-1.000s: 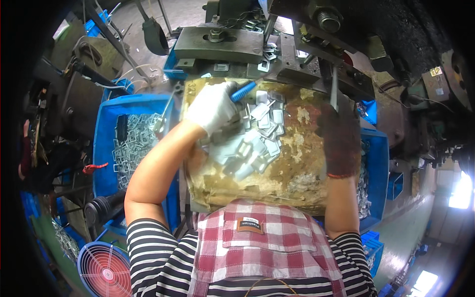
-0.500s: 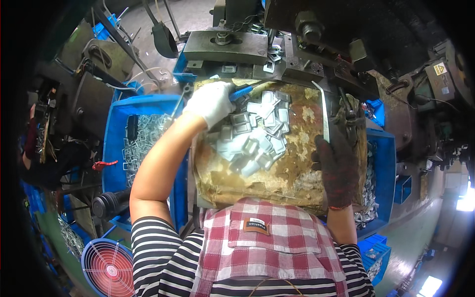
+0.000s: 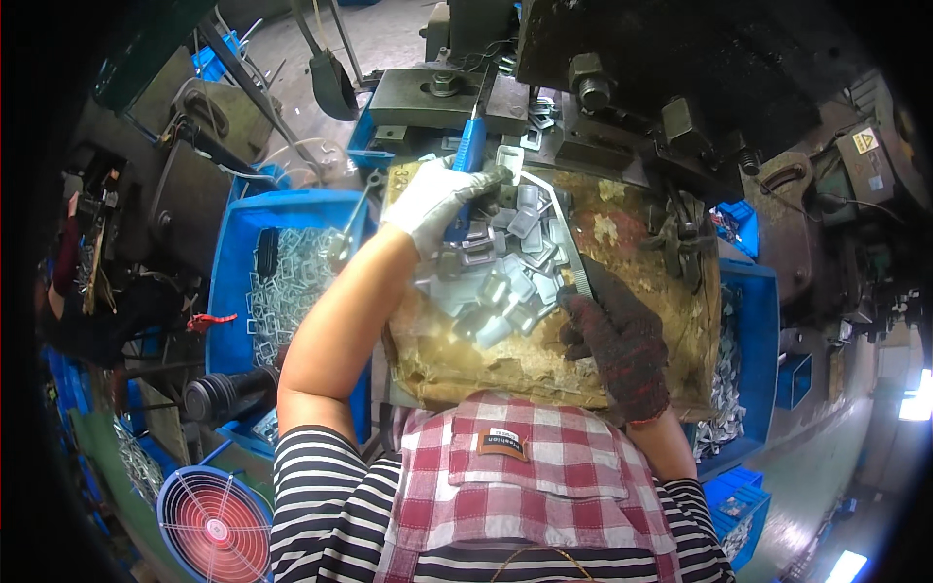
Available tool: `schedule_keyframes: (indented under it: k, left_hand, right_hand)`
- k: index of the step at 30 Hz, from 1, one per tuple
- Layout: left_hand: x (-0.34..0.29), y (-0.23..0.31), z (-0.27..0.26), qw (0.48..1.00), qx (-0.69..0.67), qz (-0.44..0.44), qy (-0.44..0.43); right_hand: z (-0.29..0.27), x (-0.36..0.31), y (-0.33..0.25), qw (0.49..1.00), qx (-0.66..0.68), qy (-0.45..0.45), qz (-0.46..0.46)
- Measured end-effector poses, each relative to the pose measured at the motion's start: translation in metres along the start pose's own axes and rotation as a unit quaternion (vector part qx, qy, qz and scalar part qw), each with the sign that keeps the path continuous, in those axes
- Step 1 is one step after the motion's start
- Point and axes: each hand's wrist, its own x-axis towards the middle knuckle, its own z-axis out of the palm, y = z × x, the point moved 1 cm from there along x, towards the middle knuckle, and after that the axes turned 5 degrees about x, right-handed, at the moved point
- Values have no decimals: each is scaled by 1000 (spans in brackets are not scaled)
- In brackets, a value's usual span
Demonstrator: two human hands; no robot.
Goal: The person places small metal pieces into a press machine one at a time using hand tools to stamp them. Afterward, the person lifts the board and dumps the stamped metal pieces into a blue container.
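My left hand (image 3: 432, 202), in a white glove with dark fingertips, is closed round a blue-handled tool (image 3: 470, 146) with a narrow dark end pointing up and away; its exact kind does not show. At those fingertips is a small rectangular metal piece (image 3: 510, 160). My right hand (image 3: 622, 340), in a dark red-and-black glove, grips long bent metal tweezers (image 3: 571, 238), whose tip reaches the piece. Below both, a pile of similar shallow metal pieces (image 3: 501, 287) lies on the worn, brownish work surface (image 3: 632, 277).
A press with a bolted steel bar (image 3: 408, 97) stands just beyond the surface. Blue crates of metal parts flank me, one left (image 3: 222, 291) and one right (image 3: 763, 340). A red fan (image 3: 216, 527) stands at lower left. Another person (image 3: 112, 316) is at far left.
My left hand has moved a little right, its blue tool swinging more upright, and a metal piece now shows at its fingertips. My right hand has brought the tweezers left to that piece.
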Motion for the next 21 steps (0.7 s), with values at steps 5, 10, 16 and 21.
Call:
schedule_keyframes:
  k: [5, 10, 16, 21]
  left_hand:
    - [-1, -9, 7, 1000, -2, -4, -10]
    - [15, 15, 11, 963, 268, 24, -31]
    - [64, 85, 20, 659, 734, 159, -41]
    - [56, 129, 61, 566, 814, 92, -93]
  right_hand:
    - [0, 5, 2, 1000, -8, 3, -9]
    - [-13, 13, 11, 997, -15, 74, -25]
    - [-51, 22, -3, 981, -80, 174, -35]
    - [-48, 39, -20, 975, -109, 184, -63]
